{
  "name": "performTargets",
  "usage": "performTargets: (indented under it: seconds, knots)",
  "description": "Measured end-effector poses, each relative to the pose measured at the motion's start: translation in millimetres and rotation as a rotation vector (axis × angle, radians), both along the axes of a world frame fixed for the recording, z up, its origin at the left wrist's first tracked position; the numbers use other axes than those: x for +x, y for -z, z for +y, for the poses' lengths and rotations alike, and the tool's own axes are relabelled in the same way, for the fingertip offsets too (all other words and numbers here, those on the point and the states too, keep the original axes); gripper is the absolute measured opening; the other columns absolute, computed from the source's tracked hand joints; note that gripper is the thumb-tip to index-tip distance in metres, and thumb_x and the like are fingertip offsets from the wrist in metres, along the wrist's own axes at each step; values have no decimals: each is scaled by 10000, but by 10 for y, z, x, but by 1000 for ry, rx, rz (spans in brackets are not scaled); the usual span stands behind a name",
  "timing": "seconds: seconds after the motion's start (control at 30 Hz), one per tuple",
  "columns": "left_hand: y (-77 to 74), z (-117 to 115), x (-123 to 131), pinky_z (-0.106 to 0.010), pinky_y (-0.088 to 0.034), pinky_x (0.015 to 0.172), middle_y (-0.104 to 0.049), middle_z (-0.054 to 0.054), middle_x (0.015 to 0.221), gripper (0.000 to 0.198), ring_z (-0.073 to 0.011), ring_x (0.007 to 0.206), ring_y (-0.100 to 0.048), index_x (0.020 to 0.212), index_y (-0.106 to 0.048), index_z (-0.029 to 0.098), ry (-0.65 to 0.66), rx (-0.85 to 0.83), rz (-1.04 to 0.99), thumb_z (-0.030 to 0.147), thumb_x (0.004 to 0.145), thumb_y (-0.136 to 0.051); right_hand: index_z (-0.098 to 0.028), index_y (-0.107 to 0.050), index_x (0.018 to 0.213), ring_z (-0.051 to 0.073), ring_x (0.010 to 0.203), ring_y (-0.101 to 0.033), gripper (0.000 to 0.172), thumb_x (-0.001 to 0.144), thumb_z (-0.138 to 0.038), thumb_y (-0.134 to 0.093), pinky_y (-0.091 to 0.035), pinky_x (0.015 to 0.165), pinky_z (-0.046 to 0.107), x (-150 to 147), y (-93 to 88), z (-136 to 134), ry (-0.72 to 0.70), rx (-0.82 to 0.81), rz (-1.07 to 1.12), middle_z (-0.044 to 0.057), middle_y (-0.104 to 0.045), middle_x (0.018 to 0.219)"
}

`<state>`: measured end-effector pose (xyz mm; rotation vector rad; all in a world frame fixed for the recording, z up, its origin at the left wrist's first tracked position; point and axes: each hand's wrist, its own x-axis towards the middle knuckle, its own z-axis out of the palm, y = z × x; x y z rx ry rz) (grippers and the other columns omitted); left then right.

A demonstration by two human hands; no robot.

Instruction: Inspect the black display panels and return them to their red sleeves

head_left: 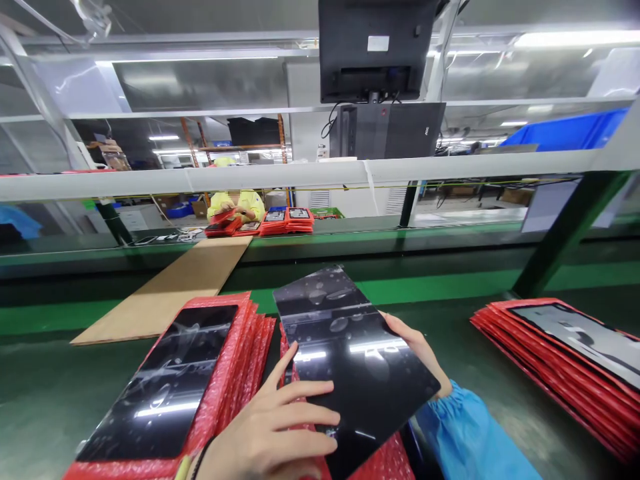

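A glossy black panel [345, 340] is held tilted above the green bench. My left hand [273, 427] rests on its near left edge, fingers spread over the surface and thumb up. My right hand [417, 350], in a blue sleeve, grips the panel's right edge from underneath. Under the panel lie red bubble-wrap sleeves [380, 460]. To the left, another black panel [165, 383] lies on a stack of red bubble-wrap sleeves [235, 363].
A second stack of red sleeves with a panel on top [570, 353] lies at right. A cardboard sheet [175, 287] crosses the green conveyor. Across the line a person in yellow [235, 207] handles red sleeves beside more stacks [287, 220]. A monitor [375, 47] hangs overhead.
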<state>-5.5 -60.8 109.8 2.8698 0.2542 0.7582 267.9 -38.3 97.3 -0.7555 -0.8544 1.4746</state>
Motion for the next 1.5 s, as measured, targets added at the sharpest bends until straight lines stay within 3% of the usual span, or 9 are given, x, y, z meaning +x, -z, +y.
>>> performTargets:
  seconds: [0.23, 0.4, 0.53, 0.63, 0.7, 0.9, 1.07, 1.33, 1.5]
  knots:
    - [-64, 67, 50, -507, -160, 1153, -732, 21, 1021, 372, -223, 1114, -604, 1093, -626, 294, -25, -30, -191, 105, 775, -664, -213, -719, 947, 281, 1161, -572, 287, 736, -405, -694, -392, 1023, 396, 93, -37, 47, 76, 56, 13, 45, -714, 1112]
    - [29, 147, 44, -502, -105, 1153, -582, 1, 1313, 400, -266, 1326, -387, 1125, -628, 349, -134, -128, -327, 355, 736, -721, -239, -719, 960, 283, 1020, -652, 300, 723, -420, -694, -452, 947, 407, 60, -144, 23, 45, 110, 52, 37, -741, 1036]
    - [129, 183, 199, -444, -244, 1124, -309, -2, 1521, 677, -292, 1401, -211, 1332, -446, 388, -316, -797, -919, 543, 714, -677, -249, -682, 1059, 243, 939, -680, 349, 742, -394, -701, -480, 885, 370, -70, -173, -21, 27, 166, 78, 35, -740, 1028]
    - [182, 242, 319, -413, -419, 1026, -536, -67, 1363, 647, -302, 1281, -442, 1315, -478, 312, -346, -1402, -1169, 442, 721, -698, -266, -643, 1113, 218, 974, -665, 348, 775, -334, -699, -464, 909, 356, -259, -92, -41, -9, 255, 102, 33, -726, 1057]
    - [199, 318, 348, -391, -468, 982, -633, -64, 1245, 539, -288, 1188, -542, 1238, -552, 268, -454, -1535, -1268, 314, 723, -706, -281, -633, 1113, 214, 1039, -633, 367, 761, -329, -722, -435, 950, 356, -398, -10, -42, -49, 328, 104, 24, -707, 1101]
    - [115, 616, 171, -327, -483, 958, -736, -9, 1011, 387, -232, 1064, -632, 1078, -651, 240, -637, -1465, -1312, 196, 695, -687, -180, -661, 1082, 308, 977, -650, 669, 527, -509, -837, -473, 869, 465, -436, 98, 23, -363, 294, 49, 122, -714, 1031]
    - [74, 880, -34, -401, -395, 1044, -726, -35, 1045, 346, -272, 1156, -570, 1035, -686, 201, -672, -1447, -1141, 301, 703, -690, -173, -611, 1118, 324, 1039, -623, 976, 636, -917, -202, -446, 887, 513, -172, 64, 114, -356, 181, 121, 162, -684, 1085]
    - [-4, 1228, -68, -444, -312, 1090, -661, -91, 1192, 466, -313, 1259, -464, 1104, -667, 165, -580, -1314, -864, 372, 688, -705, -211, -647, 979, 254, 927, -669, 458, 598, -440, -755, -476, 862, 382, -162, 59, 33, -253, 166, 155, 59, -726, 929]
    - [-151, 1213, -77, -491, -253, 1106, -595, -119, 1272, 458, -332, 1263, -452, 1119, -637, 166, -672, -1093, -894, 407, 733, -685, -211, -608, 1074, 273, 956, -653, 539, 570, -331, -754, -485, 858, 424, -142, -31, -29, -259, 186, 184, 74, -705, 998]
